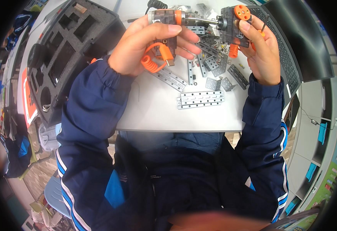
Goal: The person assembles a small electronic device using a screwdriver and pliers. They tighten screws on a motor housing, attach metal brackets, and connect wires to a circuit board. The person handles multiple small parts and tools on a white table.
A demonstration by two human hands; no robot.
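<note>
My left hand (131,46) is closed round a dark, see-through motor-like module (164,17) with an orange collar, its thumb along the front and some fingers stretched out behind. A coiled orange cable (148,61) with a plug (166,54) hangs below that hand. In my right hand (264,52) is a dark module (230,32) with a round orange disc (242,12) and another orange coil under it. A thin metal shaft (202,20) spans between the two modules, reaching a black hub on the right one. Both are held above the table.
Perforated metal strips (201,100) lie near the table's front edge (176,130). Behind them are angle brackets (218,84) and a pile of small metal parts. A black foam-lined case (66,50) stands open at left, a laptop keyboard (280,50) at right.
</note>
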